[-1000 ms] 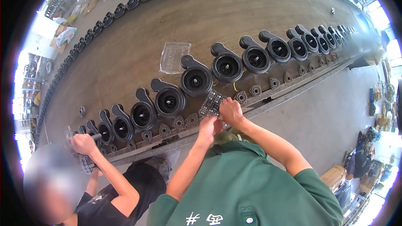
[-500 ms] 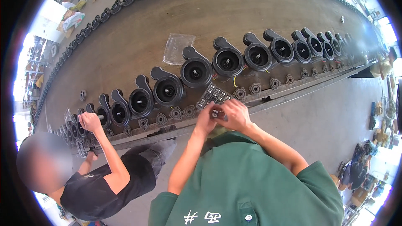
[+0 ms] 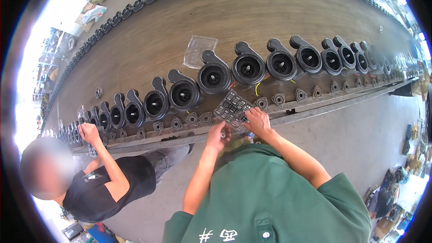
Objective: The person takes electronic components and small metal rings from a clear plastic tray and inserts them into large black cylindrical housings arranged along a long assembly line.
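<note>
A clear plastic tray (image 3: 231, 108) with pockets full of small metallic parts lies at the bench's near edge, in front of me. At its right corner, my right hand (image 3: 259, 123) has its fingers bent down among the parts; what they pinch is hidden. My left hand (image 3: 218, 137), just off the tray's near left side, is curled around a small, pale, round metal part (image 3: 223, 134). Beyond the tray stands a black round housing (image 3: 214, 77) with a side lobe and a metal shaft in its middle. Small dark flanges (image 3: 206, 118) sit beside the tray.
Similar black housings (image 3: 248, 68) form a long curved row across the bench (image 3: 148, 40). A clear plastic sheet (image 3: 200, 51) lies behind them. A metal rail (image 3: 310, 112) edges the bench. At left, a co-worker in a black shirt (image 3: 108, 189) reaches toward the row.
My hands, together before, are now apart: the left has drawn back to the left, the right has moved onto the tray's right corner. The co-worker's raised hand has shifted left.
</note>
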A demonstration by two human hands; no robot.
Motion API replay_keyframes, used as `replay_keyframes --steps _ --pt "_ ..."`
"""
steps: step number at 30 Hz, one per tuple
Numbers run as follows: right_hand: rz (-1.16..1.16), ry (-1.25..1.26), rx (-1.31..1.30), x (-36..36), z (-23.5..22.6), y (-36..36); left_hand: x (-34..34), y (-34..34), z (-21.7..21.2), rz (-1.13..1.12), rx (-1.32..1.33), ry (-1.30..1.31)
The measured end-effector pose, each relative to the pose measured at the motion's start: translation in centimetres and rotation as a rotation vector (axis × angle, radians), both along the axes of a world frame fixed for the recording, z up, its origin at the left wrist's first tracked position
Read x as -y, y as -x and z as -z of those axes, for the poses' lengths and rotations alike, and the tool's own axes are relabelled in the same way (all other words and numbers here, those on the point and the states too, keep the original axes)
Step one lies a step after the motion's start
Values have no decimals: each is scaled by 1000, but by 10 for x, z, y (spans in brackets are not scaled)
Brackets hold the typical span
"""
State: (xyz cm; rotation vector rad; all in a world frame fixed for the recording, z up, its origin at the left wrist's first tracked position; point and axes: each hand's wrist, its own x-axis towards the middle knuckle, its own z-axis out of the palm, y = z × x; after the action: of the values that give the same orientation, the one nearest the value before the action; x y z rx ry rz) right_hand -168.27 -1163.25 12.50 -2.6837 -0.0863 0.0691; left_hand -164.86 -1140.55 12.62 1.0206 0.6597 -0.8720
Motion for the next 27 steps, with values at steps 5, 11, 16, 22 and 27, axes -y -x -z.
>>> replay_keyframes --steps 5,11,16,22,27 --pt "-50 64 -23 8 -2 -12 -2 14 -3 -58 -22 -3" --pt "-147 459 -169 -25 2 -22 11 28 -11 -54 -32 -69" --pt "-167 517 -182 -36 2 -28 27 23 2 -67 -83 -65" --pt "-94 471 -153 -28 16 -18 31 9 7 11 -60 -26" --pt "173 14 -211 -11 -61 -27 18 -8 4 83 -28 44"
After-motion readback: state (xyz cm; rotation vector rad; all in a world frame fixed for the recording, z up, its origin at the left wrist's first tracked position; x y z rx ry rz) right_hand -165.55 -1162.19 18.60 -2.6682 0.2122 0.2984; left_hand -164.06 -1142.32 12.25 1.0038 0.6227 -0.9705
